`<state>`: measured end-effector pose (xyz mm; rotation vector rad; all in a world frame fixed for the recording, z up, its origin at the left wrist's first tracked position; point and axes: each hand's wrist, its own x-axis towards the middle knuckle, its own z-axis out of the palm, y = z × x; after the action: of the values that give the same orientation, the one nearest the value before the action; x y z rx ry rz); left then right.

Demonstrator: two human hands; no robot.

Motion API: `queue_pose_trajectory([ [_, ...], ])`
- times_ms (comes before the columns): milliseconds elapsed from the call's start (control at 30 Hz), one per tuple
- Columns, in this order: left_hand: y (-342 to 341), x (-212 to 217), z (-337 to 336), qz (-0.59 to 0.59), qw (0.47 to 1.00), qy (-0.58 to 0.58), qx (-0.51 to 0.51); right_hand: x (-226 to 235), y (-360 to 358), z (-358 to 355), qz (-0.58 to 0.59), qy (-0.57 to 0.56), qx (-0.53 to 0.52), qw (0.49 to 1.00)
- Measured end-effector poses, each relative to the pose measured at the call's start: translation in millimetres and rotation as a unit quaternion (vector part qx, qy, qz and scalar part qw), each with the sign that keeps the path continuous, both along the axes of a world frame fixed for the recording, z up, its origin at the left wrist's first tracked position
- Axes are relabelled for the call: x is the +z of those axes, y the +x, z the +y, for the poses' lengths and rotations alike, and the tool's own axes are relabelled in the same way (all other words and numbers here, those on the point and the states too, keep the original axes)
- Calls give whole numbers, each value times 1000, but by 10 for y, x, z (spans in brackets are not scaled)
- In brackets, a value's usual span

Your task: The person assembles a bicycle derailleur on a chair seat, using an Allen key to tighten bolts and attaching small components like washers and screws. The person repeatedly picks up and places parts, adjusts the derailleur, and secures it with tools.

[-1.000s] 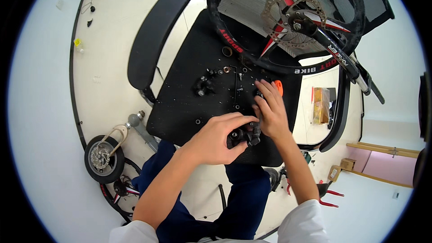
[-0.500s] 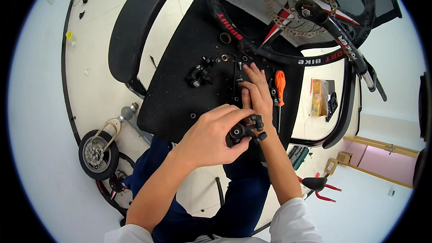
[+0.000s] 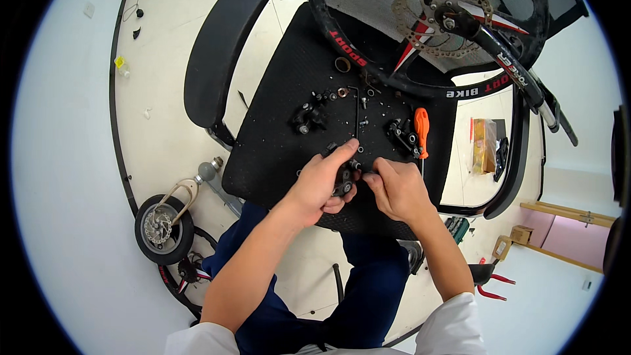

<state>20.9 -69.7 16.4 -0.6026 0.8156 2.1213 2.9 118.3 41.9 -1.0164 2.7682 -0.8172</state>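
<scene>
Your right hand has left the seat, now pinched — contents unclear — beside the black caliper your left hand grips; both hands apparently work together.

Light bright, cool white, fairly even; source out of view. Pale floor and white sleeves verge on washed out; black chair seat reads dark, black parts on it low in contrast. Shadows soft. Left grip and right grip reasonably sharp. Strong fisheye: dark skirting strip at left bows; corners black, bluish fringe along the rim
</scene>
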Motion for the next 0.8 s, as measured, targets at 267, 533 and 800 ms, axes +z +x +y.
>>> queue_pose_trajectory([
  [267, 80, 7, 153, 70, 992, -62, 84, -202, 57, -23, 3, -45, -57, 997],
  [533, 62, -128, 278, 260, 915, -270, 146, -227, 289, -380, -187, -198, -249, 930],
  [800, 11, -119, 330, 400, 824, -372, 150, -182, 438, -486, -495, -450, -374, 642],
])
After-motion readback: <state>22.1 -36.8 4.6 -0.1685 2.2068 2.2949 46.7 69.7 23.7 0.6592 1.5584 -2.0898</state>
